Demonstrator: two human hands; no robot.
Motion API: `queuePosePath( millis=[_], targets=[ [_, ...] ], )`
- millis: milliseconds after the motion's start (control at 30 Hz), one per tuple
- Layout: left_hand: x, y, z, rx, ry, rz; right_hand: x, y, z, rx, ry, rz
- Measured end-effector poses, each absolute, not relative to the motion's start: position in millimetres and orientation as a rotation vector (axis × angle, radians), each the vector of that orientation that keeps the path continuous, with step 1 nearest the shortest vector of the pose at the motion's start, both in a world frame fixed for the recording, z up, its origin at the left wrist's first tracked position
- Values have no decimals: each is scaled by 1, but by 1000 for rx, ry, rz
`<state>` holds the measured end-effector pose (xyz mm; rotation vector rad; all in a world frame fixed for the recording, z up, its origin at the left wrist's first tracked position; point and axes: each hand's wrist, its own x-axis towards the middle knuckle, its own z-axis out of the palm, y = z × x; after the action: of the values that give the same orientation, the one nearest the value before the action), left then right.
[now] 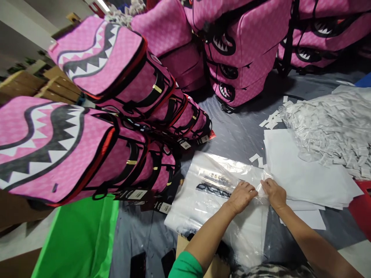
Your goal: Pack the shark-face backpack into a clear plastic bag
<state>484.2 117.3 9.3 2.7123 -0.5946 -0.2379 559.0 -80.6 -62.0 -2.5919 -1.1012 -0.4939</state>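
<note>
A clear plastic bag with dark print lies flat on the grey-covered table, white sheets showing beneath or inside it. My left hand rests on the bag near its right side, fingers together and bent down onto the film. Just to the right, my right hand pinches the bag's right edge between thumb and fingers. The two hands are close but apart. Whether my left fingers grip the film or only press on it is hard to make out.
Pink backpacks stand stacked at the left and along the back. White paper sheets lie right of the bag, beside a big clear sack of small white tags. Green material hangs at lower left; dark phones lie near the front.
</note>
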Motion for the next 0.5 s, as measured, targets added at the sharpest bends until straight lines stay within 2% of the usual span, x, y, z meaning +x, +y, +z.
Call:
queuePosePath(
  millis=[133, 267, 500],
  targets=[
    [494, 113, 6, 2705, -536, -112, 540, -87, -42, -2450, -1243, -532],
    [502, 113, 12, 2717, -631, -290, 526, -99, -24, -2316, -1361, -507],
    [493, 119, 27, 2706, -725, -308, 563, -99, -50, -2664, -977, -453]
  ],
)
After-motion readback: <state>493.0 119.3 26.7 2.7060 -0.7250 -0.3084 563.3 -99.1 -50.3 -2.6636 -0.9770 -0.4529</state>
